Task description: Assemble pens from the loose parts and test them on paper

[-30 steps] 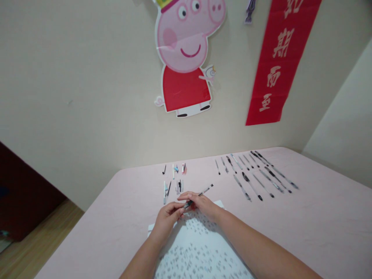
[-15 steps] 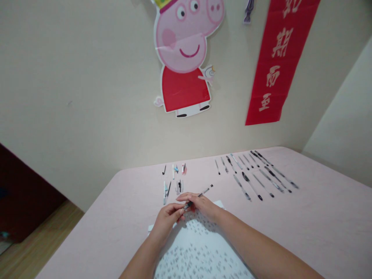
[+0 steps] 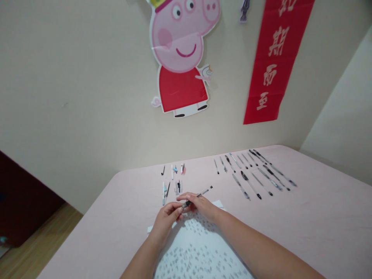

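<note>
A black and clear pen [image 3: 200, 193] slants up to the right over the pink table [image 3: 305, 217]. My right hand [image 3: 200, 204] is closed round its lower part. My left hand [image 3: 166, 217] pinches the pen's near end, its fingers touching the right hand's. Both hands hover above the far edge of a white sheet [image 3: 197, 252] covered with small dark scribbles. My forearms cross that sheet from the bottom of the view.
Several pens [image 3: 255, 174] lie in rows at the table's far right. Small pen parts [image 3: 173, 178] sit in two short rows beyond my hands. A cartoon pig cut-out [image 3: 181, 58] and a red banner [image 3: 273, 62] hang on the wall. Wooden floor [image 3: 31, 252] shows at the left.
My hands and the pen have stayed almost where they were. The view has shifted slightly, so everything sits a little further left in the picture.
</note>
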`<action>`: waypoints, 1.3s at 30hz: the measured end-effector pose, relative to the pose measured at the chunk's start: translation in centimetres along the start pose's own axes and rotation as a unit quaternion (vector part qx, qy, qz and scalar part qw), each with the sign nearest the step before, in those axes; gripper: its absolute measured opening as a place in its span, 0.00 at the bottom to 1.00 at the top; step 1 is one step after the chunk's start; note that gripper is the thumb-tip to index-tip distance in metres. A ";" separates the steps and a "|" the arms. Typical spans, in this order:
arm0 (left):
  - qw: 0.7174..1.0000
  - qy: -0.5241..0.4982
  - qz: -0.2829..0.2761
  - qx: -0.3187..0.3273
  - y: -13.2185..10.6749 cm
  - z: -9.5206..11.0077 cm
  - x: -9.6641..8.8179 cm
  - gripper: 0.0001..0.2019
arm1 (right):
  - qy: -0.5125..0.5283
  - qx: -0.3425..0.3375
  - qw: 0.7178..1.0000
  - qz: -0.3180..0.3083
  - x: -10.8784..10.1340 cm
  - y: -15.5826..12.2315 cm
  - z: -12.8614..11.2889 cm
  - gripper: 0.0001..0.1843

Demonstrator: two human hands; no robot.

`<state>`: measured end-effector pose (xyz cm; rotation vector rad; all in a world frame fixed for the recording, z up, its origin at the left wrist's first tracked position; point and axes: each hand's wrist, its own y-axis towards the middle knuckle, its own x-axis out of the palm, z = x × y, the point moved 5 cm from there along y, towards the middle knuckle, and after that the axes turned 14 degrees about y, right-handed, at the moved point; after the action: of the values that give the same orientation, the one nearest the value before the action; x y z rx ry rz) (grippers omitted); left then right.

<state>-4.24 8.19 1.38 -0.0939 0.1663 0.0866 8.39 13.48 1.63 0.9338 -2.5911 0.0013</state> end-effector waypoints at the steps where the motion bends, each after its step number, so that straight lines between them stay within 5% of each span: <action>1: 1.000 -0.001 0.003 0.002 0.0 0.0 0.0 0.13 | -0.006 -0.010 1.000 0.010 -0.1 0.1 0.0 0.25; 11: 0.998 -0.050 0.048 -0.006 0.4 -0.7 -0.5 0.13 | 0.110 -0.029 0.969 0.219 -4.6 0.8 -0.5 0.22; 26: 0.997 -0.066 0.033 -0.017 0.3 -0.5 -0.4 0.17 | 0.165 -0.032 0.956 0.240 -5.7 0.1 -1.1 0.21; 35: 0.997 -0.065 0.032 -0.009 0.6 -1.2 -0.3 0.16 | -0.017 -0.101 0.948 0.302 -8.7 -3.2 -2.2 0.25; 39: 0.998 -0.055 0.033 -0.002 0.5 -1.2 -0.3 0.16 | -0.208 -0.175 0.918 0.287 -10.0 -5.3 -4.4 0.19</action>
<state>-4.80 8.53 0.19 -0.0880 0.0598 0.1574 20.23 16.10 1.52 0.0207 -3.0086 -0.5351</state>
